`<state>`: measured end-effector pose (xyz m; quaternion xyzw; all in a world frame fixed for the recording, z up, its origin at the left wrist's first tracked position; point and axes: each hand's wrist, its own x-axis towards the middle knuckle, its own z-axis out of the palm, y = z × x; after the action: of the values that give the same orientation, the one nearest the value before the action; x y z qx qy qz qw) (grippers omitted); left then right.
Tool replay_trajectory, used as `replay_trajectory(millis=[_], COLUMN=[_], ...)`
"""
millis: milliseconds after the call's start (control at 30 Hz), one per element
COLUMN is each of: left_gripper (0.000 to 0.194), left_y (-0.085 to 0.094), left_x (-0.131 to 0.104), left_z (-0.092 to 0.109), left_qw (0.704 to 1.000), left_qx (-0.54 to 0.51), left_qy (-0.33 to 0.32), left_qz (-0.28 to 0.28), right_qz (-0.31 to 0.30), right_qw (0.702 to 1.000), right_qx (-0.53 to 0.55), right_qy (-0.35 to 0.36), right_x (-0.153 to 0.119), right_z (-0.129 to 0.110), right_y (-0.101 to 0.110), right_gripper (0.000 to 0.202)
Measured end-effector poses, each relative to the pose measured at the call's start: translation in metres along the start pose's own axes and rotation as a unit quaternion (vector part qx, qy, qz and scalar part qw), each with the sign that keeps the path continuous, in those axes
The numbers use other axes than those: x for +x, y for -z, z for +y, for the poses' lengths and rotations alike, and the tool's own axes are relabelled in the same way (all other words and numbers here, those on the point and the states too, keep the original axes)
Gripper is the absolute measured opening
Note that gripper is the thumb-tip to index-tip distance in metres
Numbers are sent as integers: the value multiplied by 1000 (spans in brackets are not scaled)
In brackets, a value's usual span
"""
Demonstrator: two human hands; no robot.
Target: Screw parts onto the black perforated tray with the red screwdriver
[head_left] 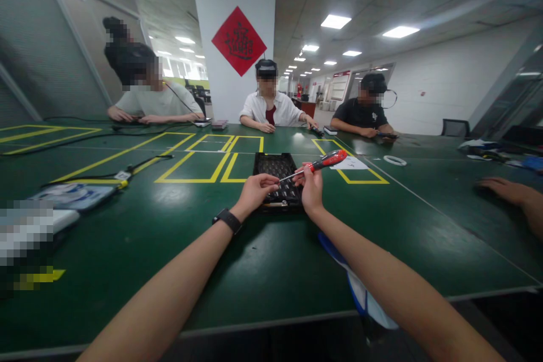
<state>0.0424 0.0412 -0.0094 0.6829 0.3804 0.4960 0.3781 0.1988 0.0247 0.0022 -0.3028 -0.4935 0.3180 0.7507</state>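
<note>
In my right hand point(309, 188) is a screwdriver point(326, 161) with a red and black handle, held by the fingers near the front of the handle. Its thin metal shaft points left and slightly down. My left hand point(255, 191), with a dark watch on the wrist, is pinched closed right at the shaft's tip. Whatever those fingertips hold is too small to make out. Beneath both hands a black open case point(275, 203) lies on the green table point(203, 271). Its inside shows a pattern of small, light marks, partly hidden by my hands.
Yellow tape outlines point(186, 180) mark the tabletop. To the left lie a clear pouch point(80, 192) and black cables. A white sheet point(350, 163) and a tape ring point(394, 160) are at right. Three people sit opposite; another person's hand point(504, 189) rests at far right.
</note>
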Motion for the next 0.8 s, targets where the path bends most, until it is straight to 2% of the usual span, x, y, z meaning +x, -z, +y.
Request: replay_trajectory(millis=[367,800], left_gripper=[30,31], left_y=[1,2], left_x=[-3,-2], left_z=[7,5], left_qw=[1000,999], left_qx=[-27,-35], left_qy=[-6,-18], left_qz=[-4,-25], right_qz=[22,18], right_qw=[1000,999], right_qx=[11,28], right_qy=[1,0], right_x=[0,1], right_z=[-2,-4], right_y=[0,0], right_gripper=[25,24])
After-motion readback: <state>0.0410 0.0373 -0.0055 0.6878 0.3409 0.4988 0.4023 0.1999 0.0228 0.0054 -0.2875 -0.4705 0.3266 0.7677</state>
